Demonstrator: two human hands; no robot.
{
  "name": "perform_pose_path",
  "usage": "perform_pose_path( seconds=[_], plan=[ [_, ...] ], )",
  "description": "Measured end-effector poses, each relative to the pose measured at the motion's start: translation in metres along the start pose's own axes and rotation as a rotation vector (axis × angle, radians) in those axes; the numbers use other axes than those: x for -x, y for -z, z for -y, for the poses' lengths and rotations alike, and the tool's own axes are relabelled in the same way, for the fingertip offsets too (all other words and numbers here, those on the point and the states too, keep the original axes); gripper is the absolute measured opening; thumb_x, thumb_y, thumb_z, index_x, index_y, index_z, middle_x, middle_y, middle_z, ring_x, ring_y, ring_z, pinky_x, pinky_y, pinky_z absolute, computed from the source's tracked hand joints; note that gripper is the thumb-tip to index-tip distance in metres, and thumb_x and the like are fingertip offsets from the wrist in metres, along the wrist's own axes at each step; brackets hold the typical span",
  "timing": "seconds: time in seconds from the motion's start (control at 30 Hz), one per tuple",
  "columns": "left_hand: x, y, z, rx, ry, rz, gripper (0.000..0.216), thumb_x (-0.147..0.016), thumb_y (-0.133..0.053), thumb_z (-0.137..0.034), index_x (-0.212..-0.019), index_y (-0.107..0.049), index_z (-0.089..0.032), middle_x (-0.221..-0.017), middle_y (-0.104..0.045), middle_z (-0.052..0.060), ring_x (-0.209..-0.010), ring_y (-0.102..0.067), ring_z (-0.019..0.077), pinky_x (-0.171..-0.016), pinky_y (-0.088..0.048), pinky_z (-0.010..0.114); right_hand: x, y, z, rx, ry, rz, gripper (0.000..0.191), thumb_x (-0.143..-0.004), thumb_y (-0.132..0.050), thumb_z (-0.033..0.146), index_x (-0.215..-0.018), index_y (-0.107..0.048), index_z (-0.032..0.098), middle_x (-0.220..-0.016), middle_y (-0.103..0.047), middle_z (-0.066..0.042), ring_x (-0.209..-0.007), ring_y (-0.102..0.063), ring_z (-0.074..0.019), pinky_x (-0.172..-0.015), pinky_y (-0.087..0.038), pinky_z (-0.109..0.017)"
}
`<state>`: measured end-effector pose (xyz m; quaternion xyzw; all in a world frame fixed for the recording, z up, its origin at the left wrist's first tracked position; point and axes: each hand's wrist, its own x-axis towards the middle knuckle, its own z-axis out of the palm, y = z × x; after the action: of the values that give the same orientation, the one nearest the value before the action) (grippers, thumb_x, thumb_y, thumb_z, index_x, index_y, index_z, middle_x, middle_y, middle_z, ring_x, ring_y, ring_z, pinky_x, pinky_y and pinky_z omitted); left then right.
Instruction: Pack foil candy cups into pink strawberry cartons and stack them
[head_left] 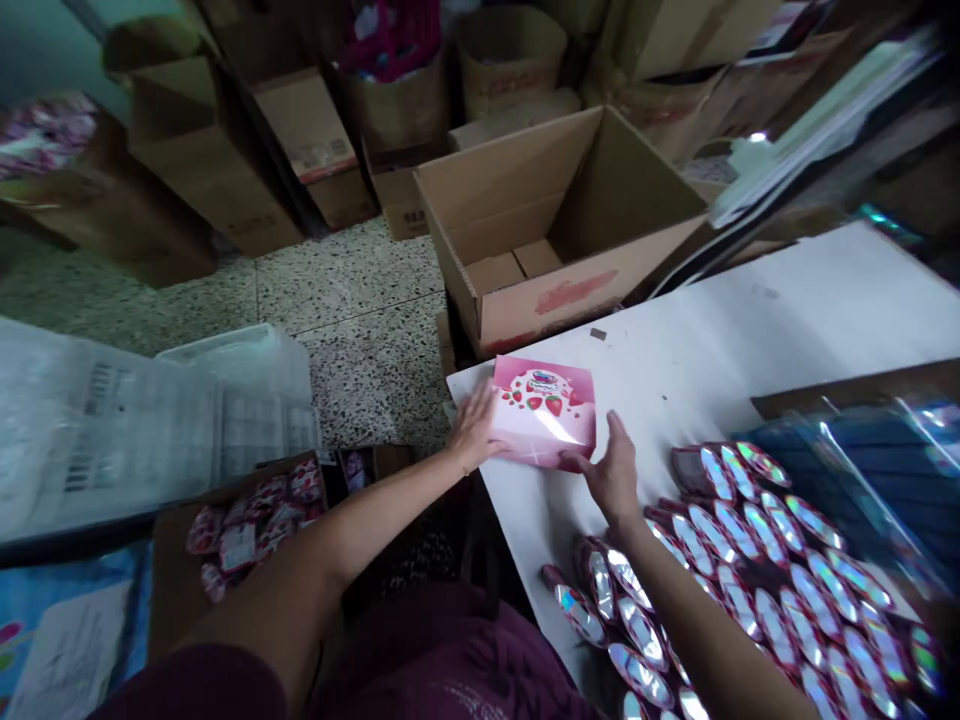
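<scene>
A pink box (544, 411) printed with strawberries sits at the near left corner of the white table (750, 340). My left hand (472, 428) presses flat against its left side. My right hand (613, 470) grips its near right edge with thumb and fingers. Both hands hold the box between them. Rows of shiny holographic packets (750, 560) lie on the table just right of my right hand.
An open cardboard box (555, 215) stands on the floor beyond the table. Lower left, a carton (247, 520) holds small red and white packets. Clear plastic bins (150, 420) sit left. More cartons line the back. Blue glossy material (885, 470) lies at right.
</scene>
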<state>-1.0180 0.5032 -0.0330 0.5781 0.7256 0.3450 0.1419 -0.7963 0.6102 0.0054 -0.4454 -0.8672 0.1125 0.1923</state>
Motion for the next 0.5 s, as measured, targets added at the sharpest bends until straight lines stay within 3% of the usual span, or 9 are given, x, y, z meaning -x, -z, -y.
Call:
perform_pose_path(
  seconds=[0.07, 0.13, 0.23, 0.33, 0.5],
  plan=[
    [0.014, 0.006, 0.004, 0.146, 0.186, -0.088, 0.081, -0.059, -0.074, -0.033, -0.128, -0.037, -0.014, -0.13, -0.045, 0.018, -0.116, -0.046, 0.0298, -0.096, -0.037, 0.046, 0.009, 0.009, -0.003, -0.214, -0.221, 0.038, 0.058, -0.071, -0.057, 0.052, -0.113, -0.051, 0.013, -0.106, -0.059, -0.016, -0.092, -0.057, -0.0261, -0.072, -0.048, -0.038],
    [0.02, 0.011, 0.009, 0.298, 0.298, -0.015, 0.049, -0.063, -0.071, -0.026, -0.107, -0.054, -0.012, -0.097, -0.064, 0.01, -0.084, -0.06, 0.0213, -0.076, -0.048, 0.036, 0.011, 0.016, -0.005, -0.415, -0.349, 0.216, 0.043, -0.067, -0.06, 0.053, -0.087, -0.058, 0.015, -0.077, -0.064, -0.007, -0.067, -0.058, -0.0192, -0.059, -0.046, -0.031],
    [0.012, 0.018, 0.012, 0.398, 0.306, 0.123, 0.01, -0.066, -0.065, -0.022, -0.07, -0.06, -0.014, -0.062, -0.06, -0.001, -0.059, -0.056, 0.0129, -0.059, -0.046, 0.025, -0.001, 0.023, -0.008, -0.585, -0.347, 0.362, 0.036, -0.063, -0.062, 0.053, -0.066, -0.055, 0.017, -0.059, -0.059, -0.002, -0.054, -0.053, -0.0144, -0.052, -0.042, -0.027],
    [-0.005, 0.025, 0.01, 0.392, 0.241, 0.071, 0.013, -0.067, -0.063, -0.024, -0.06, -0.057, -0.015, -0.056, -0.057, -0.004, -0.056, -0.052, 0.0105, -0.055, -0.041, 0.021, -0.02, 0.028, -0.013, -0.563, -0.243, 0.305, 0.034, -0.065, -0.061, 0.05, -0.06, -0.054, 0.018, -0.056, -0.058, 0.0, -0.053, -0.05, -0.0126, -0.055, -0.041, -0.026],
    [-0.01, 0.025, 0.006, 0.338, 0.18, -0.011, 0.013, -0.07, -0.06, -0.027, -0.066, -0.059, -0.016, -0.058, -0.058, -0.003, -0.055, -0.051, 0.0106, -0.054, -0.038, 0.021, -0.027, 0.025, -0.016, -0.545, -0.174, 0.194, 0.032, -0.069, -0.058, 0.049, -0.059, -0.052, 0.019, -0.058, -0.057, 0.0, -0.055, -0.05, -0.0124, -0.056, -0.041, -0.025]
  ],
)
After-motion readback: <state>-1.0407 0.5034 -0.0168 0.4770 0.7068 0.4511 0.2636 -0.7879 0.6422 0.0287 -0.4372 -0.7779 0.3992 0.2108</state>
